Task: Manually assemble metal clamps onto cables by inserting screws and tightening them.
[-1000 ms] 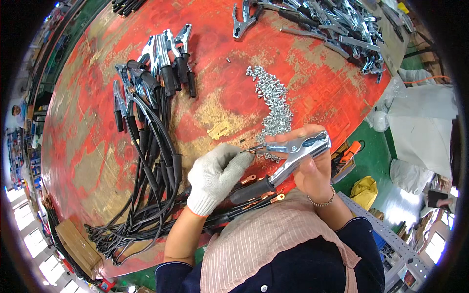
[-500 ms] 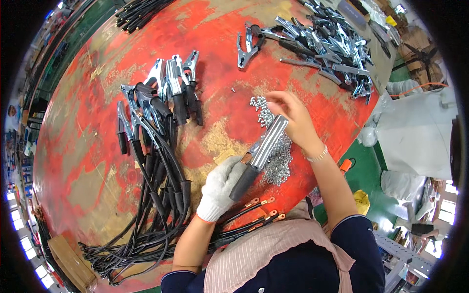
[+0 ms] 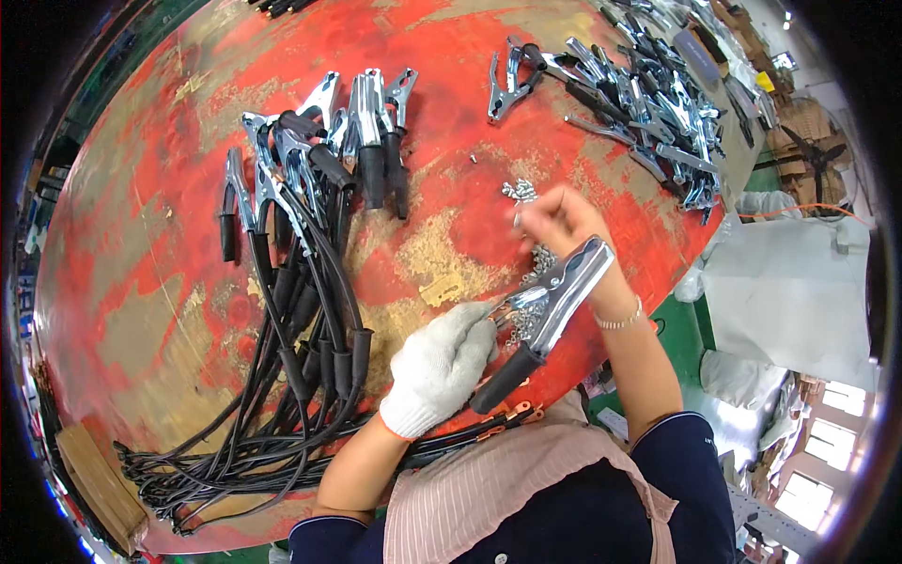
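My left hand [image 3: 437, 371], in a white knitted glove, is closed on a silver spring clamp [image 3: 570, 299] with black-sleeved handles. The clamp is tilted, one handle toward me and its metal end toward my right forearm. Bare and pinched, my right hand [image 3: 575, 224] hovers just beyond the clamp. A small shiny screw [image 3: 517, 219] shows at its fingertips, slightly blurred. Close to those fingers lies a little heap of screws [image 3: 519, 191]. Below the hand, partly hidden by the clamp, is a pile of small metal nuts [image 3: 539, 265].
Clamps joined to black cables [image 3: 310, 320] lie at the left of the red, worn table [image 3: 141, 310]. A big heap of loose clamps [image 3: 648, 103] fills the far right. Cables with copper lugs [image 3: 521, 411] run along the near edge. Cardboard [image 3: 99, 479] stands at the lower left.
My right hand has drawn back from the screw heap with a small screw at its fingertips. My left hand has moved right and turned the clamp. The whole view has shifted a little.
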Demonstrator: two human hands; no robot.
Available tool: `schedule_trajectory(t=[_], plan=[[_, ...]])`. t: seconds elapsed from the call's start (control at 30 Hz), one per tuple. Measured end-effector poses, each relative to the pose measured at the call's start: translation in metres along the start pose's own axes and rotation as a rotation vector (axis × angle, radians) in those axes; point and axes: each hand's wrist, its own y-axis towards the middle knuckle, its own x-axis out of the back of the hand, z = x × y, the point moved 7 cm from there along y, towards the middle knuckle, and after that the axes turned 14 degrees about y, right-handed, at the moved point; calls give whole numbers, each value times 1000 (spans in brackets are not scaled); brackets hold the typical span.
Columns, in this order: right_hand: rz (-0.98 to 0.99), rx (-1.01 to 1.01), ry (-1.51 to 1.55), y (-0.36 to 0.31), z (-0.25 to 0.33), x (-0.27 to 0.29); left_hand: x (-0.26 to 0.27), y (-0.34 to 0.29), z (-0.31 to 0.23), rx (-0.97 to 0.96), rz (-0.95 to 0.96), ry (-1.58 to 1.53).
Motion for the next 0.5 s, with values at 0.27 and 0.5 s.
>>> schedule_trajectory(t=[0.27,0.5], plan=[[-79,-141,632,-79,-33,0,-13,-6,-4,12,122,-9],[23,-74,515,-85,-27,-1,-20,-9,-3,6,156,-59]])
